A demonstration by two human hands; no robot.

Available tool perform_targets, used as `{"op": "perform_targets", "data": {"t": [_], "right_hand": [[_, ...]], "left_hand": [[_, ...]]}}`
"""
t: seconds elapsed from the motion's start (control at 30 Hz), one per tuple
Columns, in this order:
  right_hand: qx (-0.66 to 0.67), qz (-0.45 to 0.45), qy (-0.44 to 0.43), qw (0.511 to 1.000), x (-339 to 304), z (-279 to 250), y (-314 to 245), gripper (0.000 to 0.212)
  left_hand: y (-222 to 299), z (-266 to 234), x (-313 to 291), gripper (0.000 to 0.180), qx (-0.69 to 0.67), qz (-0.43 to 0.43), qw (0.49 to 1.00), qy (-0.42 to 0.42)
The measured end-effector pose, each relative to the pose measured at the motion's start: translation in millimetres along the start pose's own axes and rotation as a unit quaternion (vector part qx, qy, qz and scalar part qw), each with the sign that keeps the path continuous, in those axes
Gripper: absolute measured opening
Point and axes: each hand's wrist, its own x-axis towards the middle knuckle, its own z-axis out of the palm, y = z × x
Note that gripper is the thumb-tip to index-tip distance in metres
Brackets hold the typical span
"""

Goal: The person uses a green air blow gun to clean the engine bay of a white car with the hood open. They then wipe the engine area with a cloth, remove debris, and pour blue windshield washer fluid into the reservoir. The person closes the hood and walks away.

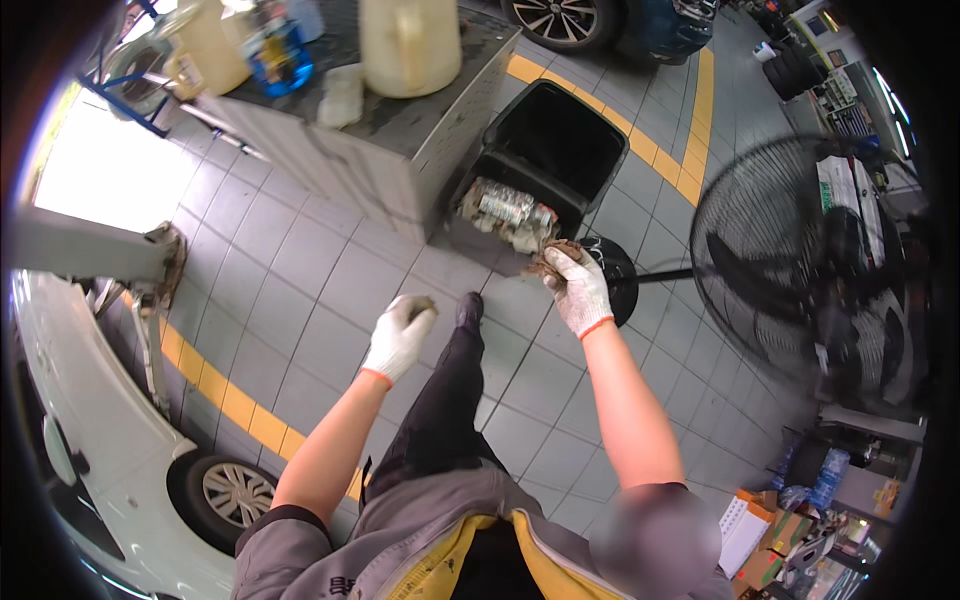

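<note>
My right hand (583, 292), in a white knit glove with an orange cuff, grips a crumpled brown clump (552, 262), perhaps dry leaves or a dirty rag. It hangs by the near right corner of a black bin (470, 242) whose lid (560, 125) is tipped back. Inside the bin lies rubbish (505, 205) with clear crinkled plastic and pale scraps. Lower and to the left, my left hand (400, 338) is in a matching glove with soiled fingertips. Its fingers are curled together; anything inside them is hidden.
A metal cabinet (330, 170) with jugs on top stands beside the bin. To the right is a large black floor fan (800, 265) on a round base (612, 280). A white car (100, 430) sits at left, a dark car (640, 30) at the far side. Cartons (770, 540) lie lower right.
</note>
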Motion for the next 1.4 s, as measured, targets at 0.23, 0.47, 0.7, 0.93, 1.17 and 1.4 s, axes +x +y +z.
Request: {"op": "perform_targets", "data": {"t": [0.23, 0.47, 0.7, 0.93, 1.17, 1.4], "right_hand": [[-0.361, 0.075, 0.112, 0.923, 228, -57, 40, 0.059], [0.132, 0.256, 0.129, 0.949, 232, -55, 29, 0.041], [-0.015, 0.196, 0.078, 0.977, 187, -5, -23, 0.046], [-0.244, 0.075, -0.19, 0.948, 169, 16, -53, 0.054], [-0.765, 0.175, -0.291, 0.547, 234, -5, -106, 0.039], [-0.941, -0.08, -0.321, 0.074, 214, 96, -58, 0.049]], "left_hand": [[41, 168, 282, 0.051, 0.319, -0.002, 0.939, -0.126], [49, 223, 282, 0.057, 0.33, 0.198, 0.912, -0.14], [83, 230, 274, 0.055, 0.266, -0.013, 0.964, -0.024], [90, 114, 127, 0.032, 0.312, -0.088, 0.944, 0.062], [-77, 62, -216, 0.057, -0.048, -0.365, 0.898, 0.243], [-233, 163, -570, 0.056, -0.179, -0.68, 0.63, 0.329]]}}
